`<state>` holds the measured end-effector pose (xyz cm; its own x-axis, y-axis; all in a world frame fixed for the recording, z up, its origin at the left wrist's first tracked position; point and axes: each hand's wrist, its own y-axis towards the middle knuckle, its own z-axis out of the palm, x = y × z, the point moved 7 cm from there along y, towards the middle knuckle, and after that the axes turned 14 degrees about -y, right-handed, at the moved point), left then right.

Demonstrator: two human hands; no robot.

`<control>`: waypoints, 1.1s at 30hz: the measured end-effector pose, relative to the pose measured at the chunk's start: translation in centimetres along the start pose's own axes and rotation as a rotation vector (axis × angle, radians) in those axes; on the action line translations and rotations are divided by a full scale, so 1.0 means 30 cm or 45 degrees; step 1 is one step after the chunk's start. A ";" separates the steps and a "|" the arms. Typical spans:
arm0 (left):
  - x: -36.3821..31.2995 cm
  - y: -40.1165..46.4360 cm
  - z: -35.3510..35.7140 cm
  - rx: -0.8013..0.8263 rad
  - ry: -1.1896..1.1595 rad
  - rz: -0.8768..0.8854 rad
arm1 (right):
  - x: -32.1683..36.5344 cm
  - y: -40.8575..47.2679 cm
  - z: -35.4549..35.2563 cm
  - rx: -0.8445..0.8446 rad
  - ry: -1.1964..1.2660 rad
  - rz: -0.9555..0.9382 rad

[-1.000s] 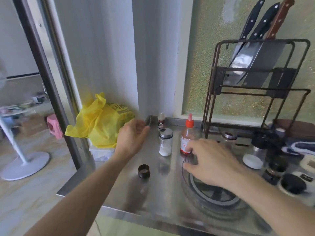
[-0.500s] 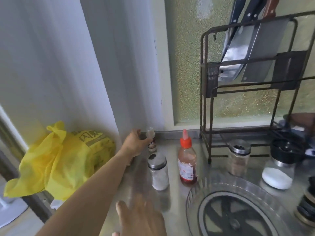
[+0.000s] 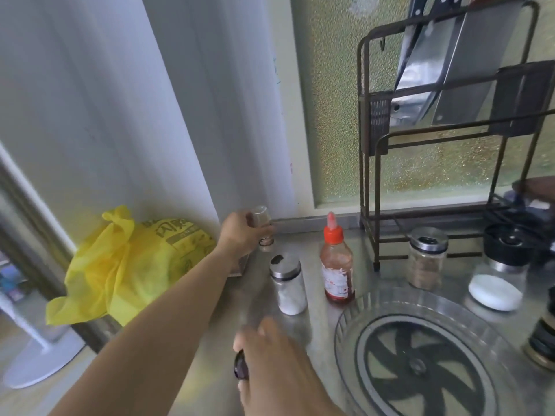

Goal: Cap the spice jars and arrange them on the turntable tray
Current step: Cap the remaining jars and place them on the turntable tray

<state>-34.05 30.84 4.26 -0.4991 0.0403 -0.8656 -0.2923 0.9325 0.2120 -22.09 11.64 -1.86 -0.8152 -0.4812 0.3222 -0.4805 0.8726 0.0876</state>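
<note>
The right hand (image 3: 276,367) is smeared by motion and runs off the bottom edge, and it covers most of a small dark cap (image 3: 241,365), so whether the fingers grip the cap or only rest over it cannot be told. The left hand (image 3: 240,235) wraps the small bottle (image 3: 263,228), hiding most of its body; the label is unreadable. The turntable tray (image 3: 354,319) is cut off along the bottom. At the right edge a dark stacked jar (image 3: 543,340) shows only in part, and the dark clutter behind the salt jar (image 3: 498,283) is too blurred to name. The knife (image 3: 420,64) handles leave the top edge.
</note>
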 end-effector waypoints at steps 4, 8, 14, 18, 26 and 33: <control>-0.109 -0.130 -0.155 -0.112 0.007 0.082 | 0.001 -0.140 -0.182 -0.153 0.043 -0.020; -0.208 -0.320 -0.254 -0.168 -0.075 0.155 | -0.036 -0.235 -0.282 -0.222 0.161 0.064; -0.232 -0.703 -0.218 -0.054 -0.320 0.175 | -0.153 -0.405 -0.381 -0.343 0.349 0.235; -0.162 -0.942 -0.125 -0.076 -0.415 0.168 | -0.235 -0.488 -0.442 -0.429 0.433 0.295; -0.044 -1.116 0.041 -0.043 -0.634 0.079 | -0.185 -0.434 -0.460 -0.215 0.198 -0.020; -0.006 -1.095 0.069 0.013 -0.691 0.114 | -0.063 -0.337 -0.446 0.180 -0.329 -0.311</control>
<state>-22.66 0.93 -3.48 -0.0284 0.2963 -0.9547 -0.2591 0.9202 0.2933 -11.36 4.84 9.25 -0.7170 -0.6946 0.0584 -0.6960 0.7180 -0.0039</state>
